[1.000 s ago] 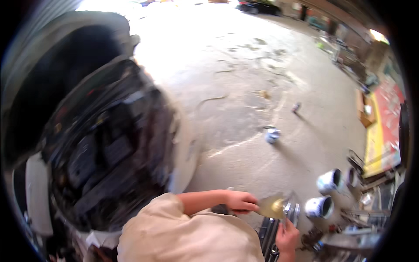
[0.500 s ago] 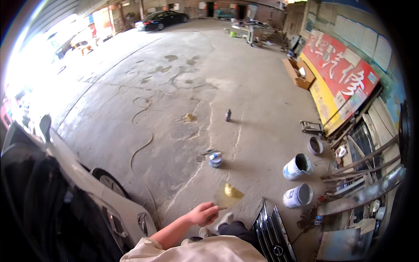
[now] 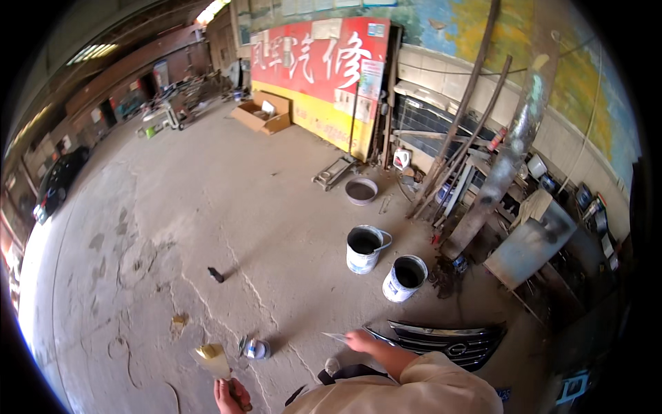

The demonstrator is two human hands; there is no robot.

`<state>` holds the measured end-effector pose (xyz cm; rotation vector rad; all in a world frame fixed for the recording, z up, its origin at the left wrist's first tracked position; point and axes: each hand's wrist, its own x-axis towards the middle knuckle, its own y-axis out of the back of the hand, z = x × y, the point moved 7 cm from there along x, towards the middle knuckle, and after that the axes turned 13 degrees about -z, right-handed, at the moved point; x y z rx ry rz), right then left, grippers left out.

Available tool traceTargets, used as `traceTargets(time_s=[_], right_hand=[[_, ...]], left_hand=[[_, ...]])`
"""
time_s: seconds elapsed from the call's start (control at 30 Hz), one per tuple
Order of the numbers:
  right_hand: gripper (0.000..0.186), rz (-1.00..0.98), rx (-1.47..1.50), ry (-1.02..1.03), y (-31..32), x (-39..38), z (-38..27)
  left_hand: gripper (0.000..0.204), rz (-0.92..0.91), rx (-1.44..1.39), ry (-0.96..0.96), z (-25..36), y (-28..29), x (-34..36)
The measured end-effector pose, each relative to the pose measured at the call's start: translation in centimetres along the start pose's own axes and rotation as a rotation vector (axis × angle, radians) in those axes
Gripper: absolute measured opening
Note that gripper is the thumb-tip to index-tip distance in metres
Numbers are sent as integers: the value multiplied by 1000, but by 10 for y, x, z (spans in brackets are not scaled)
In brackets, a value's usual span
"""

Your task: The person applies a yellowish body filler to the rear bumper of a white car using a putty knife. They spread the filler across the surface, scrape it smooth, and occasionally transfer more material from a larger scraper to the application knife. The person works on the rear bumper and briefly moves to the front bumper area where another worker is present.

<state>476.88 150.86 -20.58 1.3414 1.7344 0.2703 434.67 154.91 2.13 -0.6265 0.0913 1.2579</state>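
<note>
My left hand (image 3: 231, 395) is closed around the handle of a flat putty scraper with a pale, yellow-smeared blade (image 3: 212, 360), the blade pointing up and away from me over the cracked grey concrete floor (image 3: 207, 207). My right hand (image 3: 360, 339) reaches out from a beige sleeve (image 3: 420, 386) and pinches a thin, pale flat piece (image 3: 336, 337) between its fingers (too small for me to tell what kind of sheet or blade it is).

Between my two hands, on the floor, lies a small round tin with a blue-and-white label (image 3: 254, 348), just beside the scraper blade. Right under my right hand lies a black car grille with chrome slats (image 3: 441, 338), flat on the floor. Beyond it stand two white paint buckets with dark insides (image 3: 364, 250), close together, the nearer one (image 3: 404, 279) just past the grille's far edge. Farther off sits a shallow round grey basin (image 3: 361, 190), and behind it a red and yellow signboard (image 3: 324, 76) leans against the wall. Long poles and a shiny metal pipe (image 3: 510, 152) lean at the right, above a cluttered desk (image 3: 531, 241). An open cardboard box (image 3: 262, 114) rests near the signboard.
</note>
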Motion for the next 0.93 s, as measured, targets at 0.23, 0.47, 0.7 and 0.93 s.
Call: traceTargets(time_s=[0.23,0.47,0.7,0.93], right_hand=[[18,140,120,395,73,107,-171],[25,272,126,-53,58,163,3],[29,-60,-145,-715,122,115,137],[34,504,389,-706,278,150,25]], left_hand=[[50,65,25,40,61,-20,107],[41,-104,113,56,89,-36,277],[35,-245,122,122,172,-78,444],[38,-806,191,43,196,-140,605]])
